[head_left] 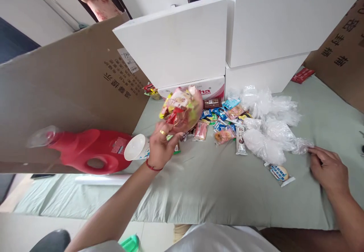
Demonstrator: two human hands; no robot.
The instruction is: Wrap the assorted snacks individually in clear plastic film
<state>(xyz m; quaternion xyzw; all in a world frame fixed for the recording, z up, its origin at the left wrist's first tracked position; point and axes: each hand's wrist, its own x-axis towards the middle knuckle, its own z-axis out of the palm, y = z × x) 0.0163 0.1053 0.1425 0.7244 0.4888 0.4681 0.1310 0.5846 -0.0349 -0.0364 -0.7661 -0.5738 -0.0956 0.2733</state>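
Observation:
My left hand (162,144), with a ring and a red wrist cord, is closed on the gathered end of a clear plastic bag of wrapped snacks (183,106). The bag hangs above the cloth and is slightly blurred; red, yellow and pink wrappers show through it. Over on the right, my right hand (331,168) pinches the tip of a crumpled clear plastic bag (301,145), one of several heaped together. A wrapped biscuit (279,172) lies left of that hand. Between the hands spreads a pile of small packaged snacks (224,134). Beside my left wrist, a white paper cup (136,148) lies tipped.
A red jug-shaped bottle (93,151) lies on its side at left. White boxes (182,47) stand at the back, with cardboard panels (85,77) along the sides. Red packets (303,74) rest at the far right. Another person (99,2) stands beyond the left panel.

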